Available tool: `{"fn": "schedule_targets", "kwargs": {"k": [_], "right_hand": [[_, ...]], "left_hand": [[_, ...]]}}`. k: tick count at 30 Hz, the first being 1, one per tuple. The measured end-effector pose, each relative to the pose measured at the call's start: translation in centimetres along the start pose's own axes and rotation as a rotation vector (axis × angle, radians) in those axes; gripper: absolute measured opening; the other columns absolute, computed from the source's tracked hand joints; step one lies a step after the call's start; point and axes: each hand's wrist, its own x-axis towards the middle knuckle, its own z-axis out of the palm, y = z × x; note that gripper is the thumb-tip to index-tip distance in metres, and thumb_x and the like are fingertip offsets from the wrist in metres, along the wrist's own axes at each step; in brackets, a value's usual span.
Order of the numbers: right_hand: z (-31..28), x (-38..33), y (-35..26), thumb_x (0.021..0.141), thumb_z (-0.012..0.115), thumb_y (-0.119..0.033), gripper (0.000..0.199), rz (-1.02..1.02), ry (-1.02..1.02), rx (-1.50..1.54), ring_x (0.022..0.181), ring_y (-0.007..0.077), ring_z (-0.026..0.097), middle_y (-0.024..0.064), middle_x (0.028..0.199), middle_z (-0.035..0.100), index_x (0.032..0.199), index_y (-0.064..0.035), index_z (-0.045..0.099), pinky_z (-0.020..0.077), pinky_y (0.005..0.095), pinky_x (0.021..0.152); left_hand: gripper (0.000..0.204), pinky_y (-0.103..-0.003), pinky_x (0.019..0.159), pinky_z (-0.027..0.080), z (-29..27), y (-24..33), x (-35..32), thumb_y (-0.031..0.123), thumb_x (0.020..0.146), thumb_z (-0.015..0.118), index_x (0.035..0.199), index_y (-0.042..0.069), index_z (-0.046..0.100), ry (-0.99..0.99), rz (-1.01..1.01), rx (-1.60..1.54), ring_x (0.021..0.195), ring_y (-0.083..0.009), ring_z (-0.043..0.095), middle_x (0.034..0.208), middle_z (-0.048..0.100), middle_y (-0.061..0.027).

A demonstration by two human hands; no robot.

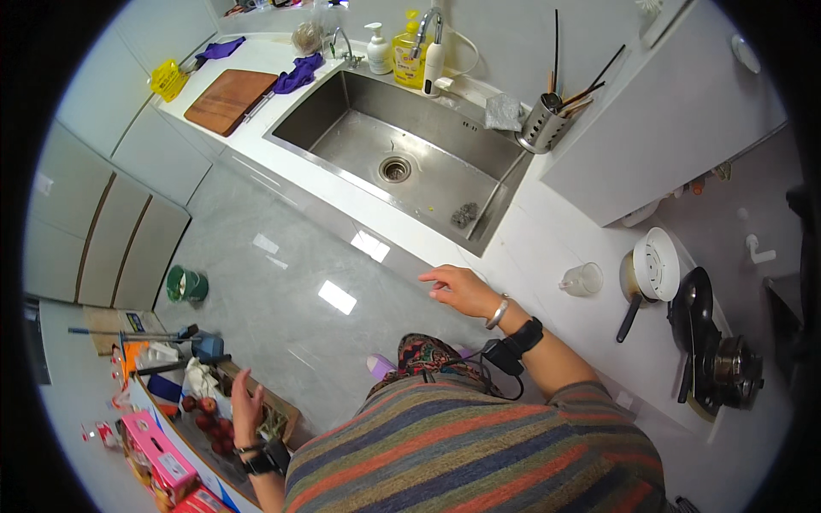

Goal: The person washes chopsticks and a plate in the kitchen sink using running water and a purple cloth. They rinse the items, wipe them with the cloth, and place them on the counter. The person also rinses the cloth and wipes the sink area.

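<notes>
Head view, two bare hands and their surroundings, as we list them.

Item: left hand (247, 409), fingers extended and unclenched, gripping nothing that we can see. It is nearest to the dark red round produce (205, 419), which lies in a carton (190, 451) at lower left; whether skin meets produce or carton, we cannot tell.

Item: right hand (466, 292), fingers loosely bent and pointing left, likewise gripping nothing that we can see. It shows against the front edge of the white counter (530, 227); contact we cannot confirm.

Item: steel sink (445, 184), set in the counter, with a wire scourer (464, 215) on its floor.

Item: clear glass (583, 280), upright on the counter, to the right of the right hand.

Item: long-handled pot (631, 282), bearing a white strainer (657, 263), farther right.

Item: brown cutting board (231, 101), left of the sink, a purple cloth (299, 74) beside it.

Item: pink box (158, 453), left of the carton.

Item: green bucket (186, 285), on the floor.
</notes>
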Motion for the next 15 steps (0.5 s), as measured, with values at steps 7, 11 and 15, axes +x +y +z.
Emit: {"fn": "schedule_targets", "kwargs": {"k": [7,11,15], "right_hand": [[-3.1,5.2,-1.4,0.089,0.060,-0.007,0.035,0.357,0.138,0.327,0.100,0.0146,0.062,0.0096,0.118,0.062,0.123,0.0007,0.056,0.0489,0.0248,0.087],[-6.1,11.7,-2.1,0.090,0.058,-0.009,0.039,0.354,0.190,0.738,0.103,0.0183,0.061,0.0128,0.117,0.061,0.128,0.0001,0.052,0.0491,0.0290,0.088],[-7.6,18.0,-3.9,0.091,0.055,-0.011,0.040,0.201,0.220,0.874,0.101,0.0176,0.061,0.0124,0.117,0.060,0.129,-0.0004,0.050,0.0476,0.0290,0.088]], "left_hand": [[0.046,-0.040,0.099,0.041,-5.7,6.4,23.7,0.015,0.084,0.065,0.127,0.005,0.051,-0.039,0.322,-0.056,0.117,-0.0352,0.051,0.126,0.055,-0.0187],[0.049,-0.038,0.096,0.044,-4.7,11.4,34.4,0.019,0.085,0.065,0.130,0.006,0.049,-0.113,0.376,-0.175,0.117,-0.0330,0.053,0.128,0.053,-0.0174],[0.054,-0.039,0.094,0.046,-4.1,15.2,43.6,0.022,0.087,0.065,0.135,0.007,0.044,-0.233,0.341,-0.344,0.118,-0.0327,0.053,0.134,0.047,-0.0156]]}}
